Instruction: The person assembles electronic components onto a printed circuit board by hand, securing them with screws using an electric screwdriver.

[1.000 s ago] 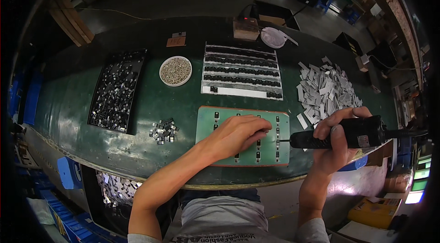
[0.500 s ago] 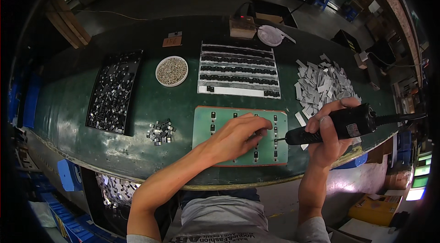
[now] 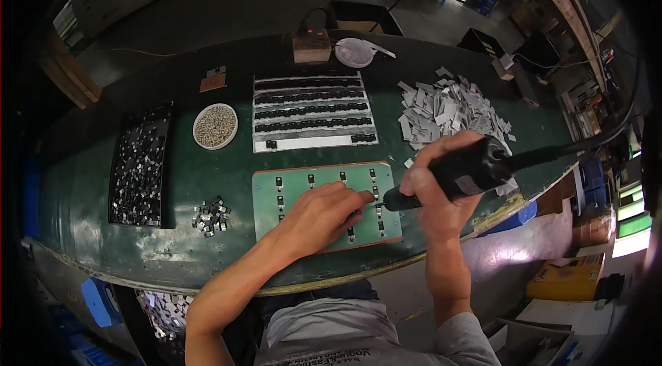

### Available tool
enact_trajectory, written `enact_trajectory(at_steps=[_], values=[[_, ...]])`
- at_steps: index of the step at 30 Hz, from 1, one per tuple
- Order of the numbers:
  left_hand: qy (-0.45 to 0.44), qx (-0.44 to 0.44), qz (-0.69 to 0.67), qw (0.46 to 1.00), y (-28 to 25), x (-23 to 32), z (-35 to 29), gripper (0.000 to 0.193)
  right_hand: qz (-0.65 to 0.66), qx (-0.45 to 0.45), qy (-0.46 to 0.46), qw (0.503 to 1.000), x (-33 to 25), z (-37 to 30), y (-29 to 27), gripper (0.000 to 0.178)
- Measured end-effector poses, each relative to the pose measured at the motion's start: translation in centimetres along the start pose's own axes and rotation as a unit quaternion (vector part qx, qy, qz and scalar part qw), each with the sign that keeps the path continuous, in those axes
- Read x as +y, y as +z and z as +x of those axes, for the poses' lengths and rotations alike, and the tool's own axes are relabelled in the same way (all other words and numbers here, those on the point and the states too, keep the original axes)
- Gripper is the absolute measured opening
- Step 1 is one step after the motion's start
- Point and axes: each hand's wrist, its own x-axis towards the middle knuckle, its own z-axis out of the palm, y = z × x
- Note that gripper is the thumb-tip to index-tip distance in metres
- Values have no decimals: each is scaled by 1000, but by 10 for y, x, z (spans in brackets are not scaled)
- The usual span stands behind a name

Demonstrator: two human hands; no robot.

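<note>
A green board [image 3: 265,186] with an orange-red edge lies near the table's front, carrying rows of small black components with metal leads. My left hand [image 3: 321,214] reaches across it, palm down, fingers bent and drawn together at the right-hand column; whatever they pinch is hidden. A black corded electric screwdriver [image 3: 462,176] is in the grip of my right hand [image 3: 438,204], its fingers wrapped round the body. It tilts down to the left, with its nose beside a component [image 3: 378,211] in that column, close to my left fingertips. Exact contact is too small to tell.
Left stand a black tray [image 3: 138,166] of components, a loose component pile [image 3: 212,216] and a round dish [image 3: 215,126] of small metal parts. Behind the board lies a rack [image 3: 314,112] with component rows. Grey flat pieces [image 3: 448,109] are heaped at right; the cord [image 3: 572,152] trails right.
The whole scene has shifted left in view. The screwdriver's rear end has come up, so it slants more steeply. Both hands stay by the board's right-hand column.
</note>
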Motion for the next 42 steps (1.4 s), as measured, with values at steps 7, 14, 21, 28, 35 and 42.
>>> enact_trajectory(at_steps=[7,14,21,28,35,42], values=[[43,10,29,999,5,-1,2,38,148,-5,-150,977,-21,-6,-17,45],[41,0,7,999,4,-1,2,39,161,-28,-156,974,-14,-4,-17,45],[-1,-18,-44,999,6,1,-1,46,154,-36,-145,977,-22,-7,-12,47],[-1,-35,-61,997,2,7,2,48,115,12,-76,990,-29,-18,-12,54],[-19,71,-23,997,-14,-4,4,46,57,49,-52,996,-14,-19,-28,54],[-90,96,-88,987,-29,-12,2,33,65,-7,-58,996,-12,-14,-21,55]])
